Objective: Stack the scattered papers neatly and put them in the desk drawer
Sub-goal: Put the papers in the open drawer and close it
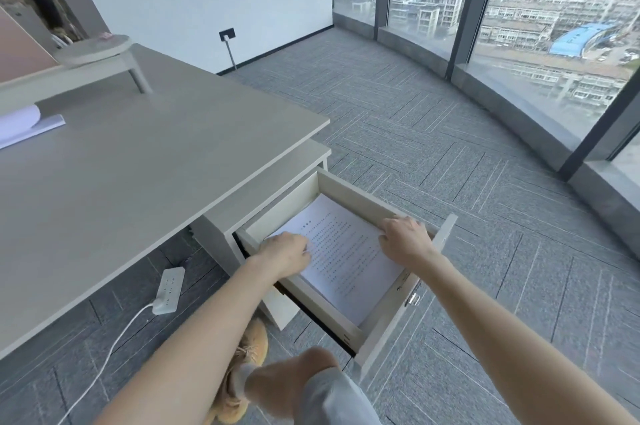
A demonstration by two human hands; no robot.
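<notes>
Papers (341,251) lie in the open drawer (446,234), left hand (285,253) flat on their near-left edge, right hand (405,239) seemingly curled at their far-right edge; risk: corners snag the drawer wall, sheets buckle; more paper (20,123) left on desk (138,164).

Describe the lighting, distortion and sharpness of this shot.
Head view: soft daylight from the windows, no harsh shadows or glare; wide-angle bending curves the window frames and desk edge; printed text on the papers in the drawer is too small to read.
</notes>
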